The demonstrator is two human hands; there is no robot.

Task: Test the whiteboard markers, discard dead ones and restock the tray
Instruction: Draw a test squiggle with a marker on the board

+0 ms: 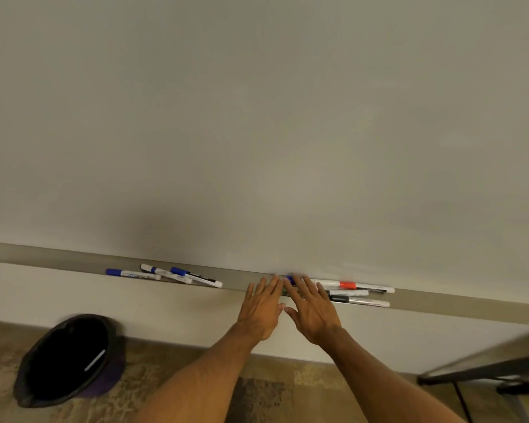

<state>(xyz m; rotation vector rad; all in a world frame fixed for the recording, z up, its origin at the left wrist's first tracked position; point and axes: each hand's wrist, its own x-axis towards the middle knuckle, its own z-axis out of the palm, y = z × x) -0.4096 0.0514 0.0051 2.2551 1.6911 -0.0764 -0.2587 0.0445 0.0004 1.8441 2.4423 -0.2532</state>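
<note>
Lying in the tray (pixel 470 303), markers (pixel 347 284) sit beneath and beside both flat hands (pixel 261 309) (pixel 313 312).

Office or classroom: wall whiteboard (pixel 257 117), marker tray (pixel 440 303), patterned carpet (pixel 257 398), bin (pixel 65 358).

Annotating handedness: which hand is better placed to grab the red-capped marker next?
Probably right. The right hand lies beside the red-capped marker on the tray; the left hand is farther away and would have to cross over the right.
</note>
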